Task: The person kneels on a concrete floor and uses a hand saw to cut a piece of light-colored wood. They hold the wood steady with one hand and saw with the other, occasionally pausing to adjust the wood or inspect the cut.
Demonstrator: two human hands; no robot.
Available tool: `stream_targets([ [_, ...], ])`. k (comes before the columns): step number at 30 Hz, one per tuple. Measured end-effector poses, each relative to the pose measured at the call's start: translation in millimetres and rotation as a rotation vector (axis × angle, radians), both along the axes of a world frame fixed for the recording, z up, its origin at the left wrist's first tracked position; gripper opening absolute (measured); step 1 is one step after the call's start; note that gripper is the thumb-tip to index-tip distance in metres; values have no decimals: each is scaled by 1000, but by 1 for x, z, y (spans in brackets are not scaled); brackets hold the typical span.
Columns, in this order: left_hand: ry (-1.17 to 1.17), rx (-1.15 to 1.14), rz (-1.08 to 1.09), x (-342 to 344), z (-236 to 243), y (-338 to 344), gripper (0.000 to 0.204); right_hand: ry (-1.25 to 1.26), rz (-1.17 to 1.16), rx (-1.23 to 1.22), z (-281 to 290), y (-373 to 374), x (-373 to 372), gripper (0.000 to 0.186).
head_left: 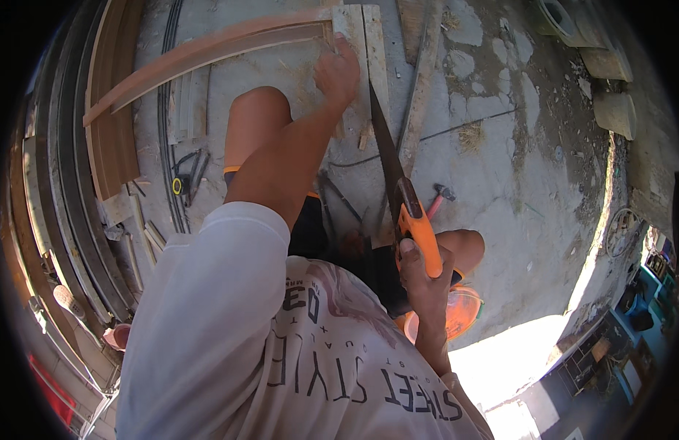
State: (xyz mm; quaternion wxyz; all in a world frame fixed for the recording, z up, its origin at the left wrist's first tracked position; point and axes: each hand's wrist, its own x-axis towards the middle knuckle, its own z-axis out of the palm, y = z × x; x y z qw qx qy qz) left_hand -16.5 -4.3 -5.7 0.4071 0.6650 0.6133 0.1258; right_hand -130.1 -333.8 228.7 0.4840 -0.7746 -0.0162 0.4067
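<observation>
My right hand (pixel 426 277) is wrapped round the orange handle of a handsaw (pixel 387 150). The saw's dark blade points away from me, its tip against the edge of a pale wooden board (pixel 354 44). My left hand (pixel 337 72) is closed on the end of a long reddish wooden strip (pixel 207 53), where it meets that board. From there the strip stretches off to the left, its far end over some brown planks. My left fingers are partly hidden by the hand itself.
A red-handled hammer (pixel 442 196) lies on the concrete floor right of the saw. To the left are a yellow tape measure (pixel 179 185), dark cables (pixel 165 110) and long stacked beams (pixel 75 176). A round orange object (pixel 465 312) sits beside my right wrist. Concrete-coloured containers (pixel 607 66) stand far right.
</observation>
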Motion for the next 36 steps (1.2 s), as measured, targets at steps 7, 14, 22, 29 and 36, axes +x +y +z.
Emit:
stream_targets([
  [7, -136, 117, 91, 0, 5, -5, 78, -66, -16, -21, 40, -84, -59, 32],
  [14, -129, 82, 43, 1, 5, -5, 75, -120, -71, 174, -95, 14, 10, 33],
  [22, -68, 8, 29, -2, 16, -1, 75, -112, -74, 56, -35, -60, -57, 33],
  [29, -110, 48, 17, 2, 7, -2, 78, -195, -73, 136, -61, -63, -59, 43],
  [36, -25, 74, 35, -2, 8, 0, 79, -157, -32, 149, -96, 16, -2, 33],
])
